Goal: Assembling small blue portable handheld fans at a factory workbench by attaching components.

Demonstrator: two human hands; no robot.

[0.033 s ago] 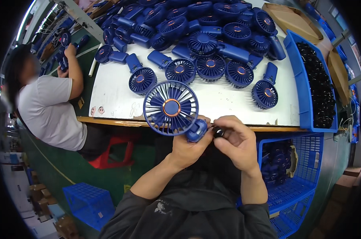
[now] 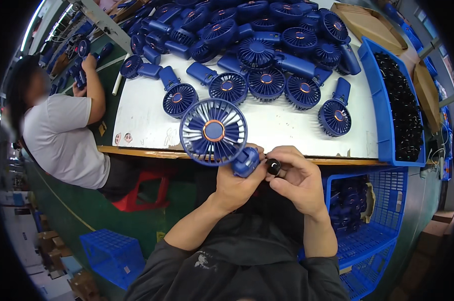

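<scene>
My left hand [image 2: 237,188] is closed around the folded handle of a dark blue handheld fan [image 2: 214,129], just past the near table edge. Its round grille faces up and has an orange ring at the hub. Close beside the handle, my right hand [image 2: 301,178] pinches a small, shiny black round piece [image 2: 273,166] between thumb and fingers. Whether this piece touches the fan cannot be made out. On the white table [image 2: 267,135] beyond, several similar fans [image 2: 227,88] lie in a loose row, and one fan [image 2: 334,118] lies apart at the right.
A large pile of blue fans [image 2: 257,52] covers the table's far side. At right stands a blue bin [image 2: 372,100] of small black parts [image 2: 400,105]. Blue crates [image 2: 387,195] sit below it. Left are a seated person [image 2: 61,125], a red stool [image 2: 146,190] and a blue crate [image 2: 111,256].
The held fan has shifted slightly up and left, its handle turned a little. The black piece in my right hand shows more of its rounded end.
</scene>
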